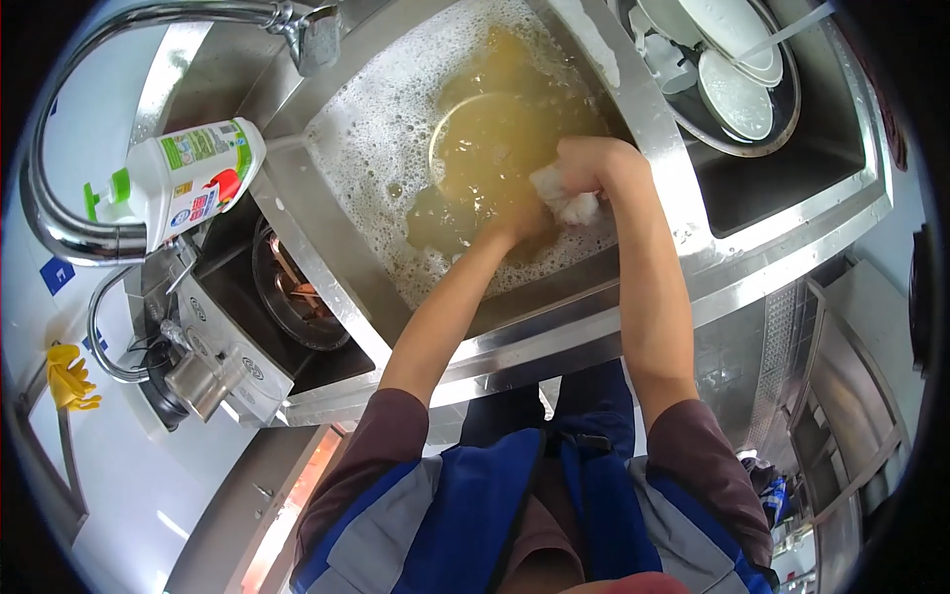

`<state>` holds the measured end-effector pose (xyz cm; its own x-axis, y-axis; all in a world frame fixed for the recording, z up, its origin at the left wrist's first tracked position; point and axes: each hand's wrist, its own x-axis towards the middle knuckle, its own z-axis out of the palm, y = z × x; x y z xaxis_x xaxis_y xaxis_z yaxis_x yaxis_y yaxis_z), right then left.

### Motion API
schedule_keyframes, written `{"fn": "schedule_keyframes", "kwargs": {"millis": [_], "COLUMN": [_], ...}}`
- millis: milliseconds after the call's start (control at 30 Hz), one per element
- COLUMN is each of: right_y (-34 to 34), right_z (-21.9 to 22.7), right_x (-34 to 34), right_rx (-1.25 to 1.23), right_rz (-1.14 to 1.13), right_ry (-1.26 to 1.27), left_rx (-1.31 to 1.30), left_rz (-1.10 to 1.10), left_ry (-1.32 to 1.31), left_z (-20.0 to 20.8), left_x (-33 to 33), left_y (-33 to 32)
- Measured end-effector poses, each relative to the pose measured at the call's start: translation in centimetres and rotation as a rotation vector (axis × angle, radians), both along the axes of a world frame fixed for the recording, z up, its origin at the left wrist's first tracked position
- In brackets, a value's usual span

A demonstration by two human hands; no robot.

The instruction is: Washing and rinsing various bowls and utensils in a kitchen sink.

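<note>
Over the front of the middle basin [554,294], water could be spilled if the submerged load were swirled or lifted sharply, since much of that basin is covered by foam [361,144]. In the metal bowl [792,109] to the right of the middle basin, the white plates [737,94] could be made to slide by a knock, as they are stacked loosely and overlap. The round dish [436,139] lying under water inside the middle basin could be lost from wet fingers, soap being the likely cause.

By the right hand [594,163], near the right wall of the middle basin, a wad of white cloth [567,198] is grasped at the water's surface; it could be dropped if the grip were loosened.

Most of the round dish is hidden by the murky yellowish water [505,84]; only a pale curved edge is shown, so its depth and full shape cannot be judged. The left hand [526,216] is sunk beside the cloth; whether anything is held by its grip cannot be determined. The cloth's lower part is obscured too.
</note>
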<state>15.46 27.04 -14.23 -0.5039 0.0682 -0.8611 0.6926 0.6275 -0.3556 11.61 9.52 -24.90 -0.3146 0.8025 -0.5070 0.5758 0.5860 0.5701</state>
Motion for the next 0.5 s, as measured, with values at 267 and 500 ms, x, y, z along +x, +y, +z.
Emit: {"fn": "schedule_keyframes", "kwargs": {"millis": [267, 500], "right_y": [0.1, -0.1], "right_z": [2.7, 2.7], "right_x": [0.1, -0.4], "right_rx": [-0.291, -0.247], "right_rz": [-0.091, -0.349], "right_ry": [0.088, 0.368], "left_rx": [0.385, 0.887], "left_rz": [0.465, 1.051], "left_ry": [-0.301, -0.967], "left_z": [5.5, 9.2], "left_x": [-5.1, -8.8], "left_y": [-0.5, -2.5]}}
